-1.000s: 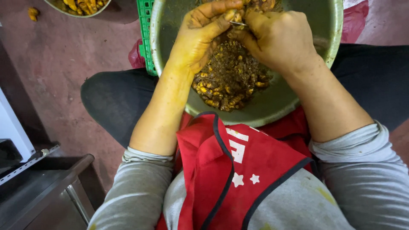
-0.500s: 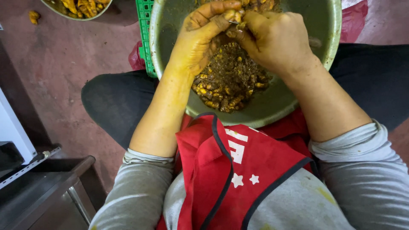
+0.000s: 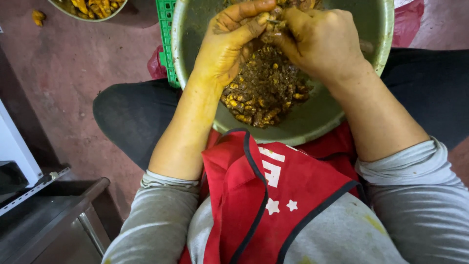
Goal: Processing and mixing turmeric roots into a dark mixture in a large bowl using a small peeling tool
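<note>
A large metal bowl point(image 3: 312, 124) rests on my lap, with a heap of brown peelings and yellow root bits point(image 3: 264, 93) in it. Above the heap, my left hand point(image 3: 229, 44), stained yellow, pinches a small yellow root piece point(image 3: 266, 20) between thumb and fingers. My right hand point(image 3: 322, 41) meets it from the right, fingers closed on the same piece and on something small and thin that I cannot make out. Both hands touch each other over the bowl.
A red apron point(image 3: 273, 195) covers my chest below the bowl. A green plastic crate point(image 3: 166, 39) stands behind the bowl's left rim. Another bowl of yellow roots point(image 3: 93, 7) sits at the top left on the reddish floor. A metal cabinet edge point(image 3: 53, 215) is at the lower left.
Both hands stay together over the bowl; the fingers have shifted slightly around the small root piece. The view has barely moved.
</note>
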